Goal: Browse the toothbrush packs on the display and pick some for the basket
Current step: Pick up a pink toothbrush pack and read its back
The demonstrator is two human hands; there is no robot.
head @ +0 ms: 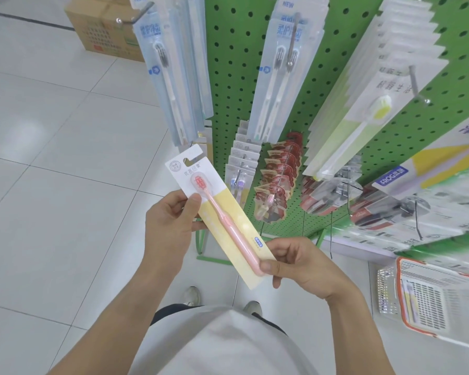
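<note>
Both hands pinch the pack point(222, 212) by its edges, left hand point(171, 220) high, right hand point(295, 262) low, before the pegboard point(236, 85). Basket point(428, 299) sits right; open floor point(60, 158) left.

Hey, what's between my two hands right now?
In the head view, the pink toothbrush pack spans the gap: your left hand pinches its upper edge and your right hand grips its lower end.

Single head-worn wide-angle view, looking steeply down and forward from above the green pegboard display point(236, 77), close in front of it, tiled floor point(52, 158) left of it, white basket point(428, 296) right and below
</note>
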